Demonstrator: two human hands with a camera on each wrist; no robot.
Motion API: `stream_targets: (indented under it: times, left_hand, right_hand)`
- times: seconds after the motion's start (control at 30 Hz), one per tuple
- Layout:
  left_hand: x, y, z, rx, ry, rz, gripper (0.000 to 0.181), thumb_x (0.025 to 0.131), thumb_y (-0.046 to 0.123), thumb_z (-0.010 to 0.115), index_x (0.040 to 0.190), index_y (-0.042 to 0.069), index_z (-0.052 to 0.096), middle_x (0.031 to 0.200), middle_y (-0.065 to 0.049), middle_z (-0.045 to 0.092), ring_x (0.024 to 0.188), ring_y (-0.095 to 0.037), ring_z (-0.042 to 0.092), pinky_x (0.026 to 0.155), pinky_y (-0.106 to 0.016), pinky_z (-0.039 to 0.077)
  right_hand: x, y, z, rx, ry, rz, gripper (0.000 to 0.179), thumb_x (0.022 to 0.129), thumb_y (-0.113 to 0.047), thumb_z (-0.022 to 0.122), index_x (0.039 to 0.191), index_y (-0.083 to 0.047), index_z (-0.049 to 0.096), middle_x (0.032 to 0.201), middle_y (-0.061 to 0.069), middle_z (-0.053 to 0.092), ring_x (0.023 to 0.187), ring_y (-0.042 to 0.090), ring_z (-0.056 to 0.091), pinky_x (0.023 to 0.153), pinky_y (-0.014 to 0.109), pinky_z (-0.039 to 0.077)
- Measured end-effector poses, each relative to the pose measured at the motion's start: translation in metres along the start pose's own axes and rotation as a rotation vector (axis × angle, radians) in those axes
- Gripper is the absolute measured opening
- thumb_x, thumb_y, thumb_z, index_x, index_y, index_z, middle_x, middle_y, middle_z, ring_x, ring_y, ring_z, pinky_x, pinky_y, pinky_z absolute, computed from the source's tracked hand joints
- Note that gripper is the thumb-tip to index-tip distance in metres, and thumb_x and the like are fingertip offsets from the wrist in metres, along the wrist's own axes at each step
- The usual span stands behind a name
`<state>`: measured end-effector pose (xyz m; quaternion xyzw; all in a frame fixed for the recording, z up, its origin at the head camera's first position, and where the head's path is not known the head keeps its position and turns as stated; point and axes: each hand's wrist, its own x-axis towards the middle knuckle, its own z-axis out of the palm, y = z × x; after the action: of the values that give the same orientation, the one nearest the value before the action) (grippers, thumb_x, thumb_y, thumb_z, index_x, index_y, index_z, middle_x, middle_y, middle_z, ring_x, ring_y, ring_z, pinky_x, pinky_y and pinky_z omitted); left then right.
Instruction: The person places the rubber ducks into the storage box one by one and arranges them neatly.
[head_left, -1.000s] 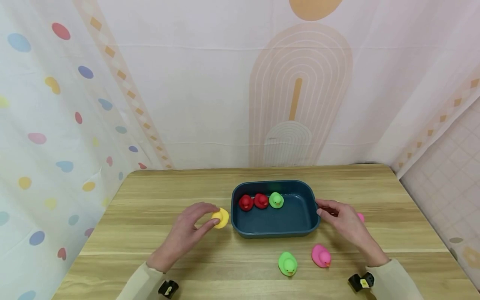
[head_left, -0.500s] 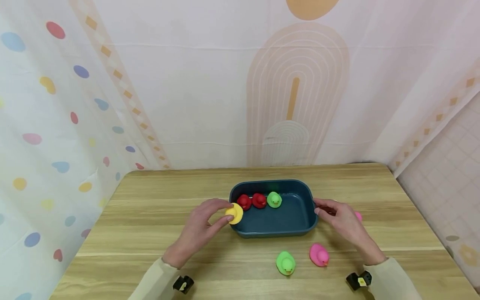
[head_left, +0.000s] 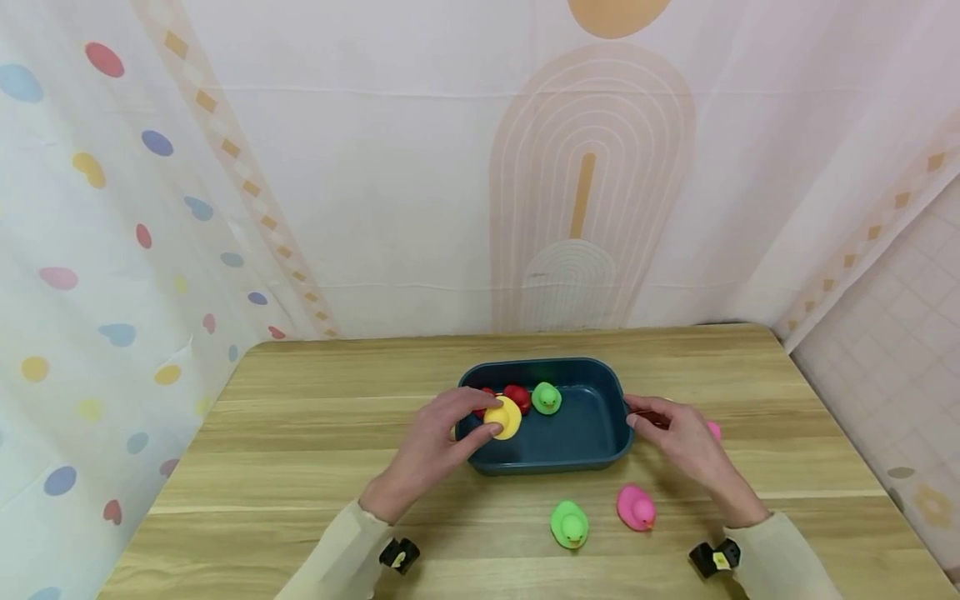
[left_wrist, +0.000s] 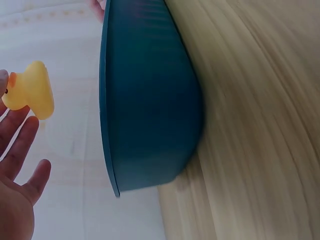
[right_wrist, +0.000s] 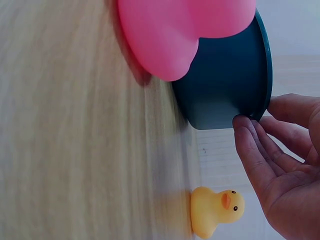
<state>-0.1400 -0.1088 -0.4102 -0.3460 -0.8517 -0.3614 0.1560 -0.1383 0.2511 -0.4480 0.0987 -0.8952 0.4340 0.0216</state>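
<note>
My left hand [head_left: 423, 446] pinches a yellow rubber duck [head_left: 507, 419] between thumb and fingers, over the left part of a dark teal rectangular basin [head_left: 581, 429]. In the left wrist view that duck [left_wrist: 36, 92] is held above the basin's rim level. Inside the basin sit a green duck [head_left: 547, 399] and two red ducks [head_left: 517, 397], one mostly hidden by the left fingers. My right hand [head_left: 686, 442] pinches the basin's right rim with thumb and fingers, as the right wrist view also shows.
In front of the basin, a green duck [head_left: 570, 525] and a pink duck [head_left: 637, 508] rest on the wooden table [head_left: 337, 367]. Another pink duck [head_left: 714, 430] is mostly hidden behind the right hand. A yellow duck [right_wrist: 215, 212] stands near the right hand. A patterned curtain [head_left: 420, 208] hangs behind.
My left hand has carried the yellow duck rightward, from beside the basin to over its left part. The right hand has kept its grip on the rim.
</note>
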Motion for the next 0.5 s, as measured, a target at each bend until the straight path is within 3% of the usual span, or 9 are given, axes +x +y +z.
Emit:
stream_targets:
  times: [0.2,0.5]
  left_hand:
    - [0.010,0.006,0.009,-0.028,-0.018,0.022,0.027,0.091,0.019,0.081,0.116,0.011,0.074,0.117,-0.001,0.072,0.108,-0.019,0.065,0.092,-0.040,0.056]
    - [0.022,0.016,0.028,-0.052,0.015,0.045,0.027,0.089,0.019,0.082,0.114,0.012,0.075,0.114,0.000,0.072,0.106,-0.019,0.064,0.094,-0.038,0.053]
  right_hand:
    - [0.000,-0.001,0.000,-0.005,-0.002,0.006,0.037,0.103,-0.019,0.066,0.135,0.000,0.067,0.128,0.016,0.071,0.109,0.029,0.068,0.087,0.026,0.055]
    - [0.000,0.000,0.001,0.006,-0.002,0.001,0.037,0.103,-0.018,0.066,0.134,0.000,0.067,0.127,0.017,0.071,0.108,0.029,0.068,0.086,0.025,0.055]
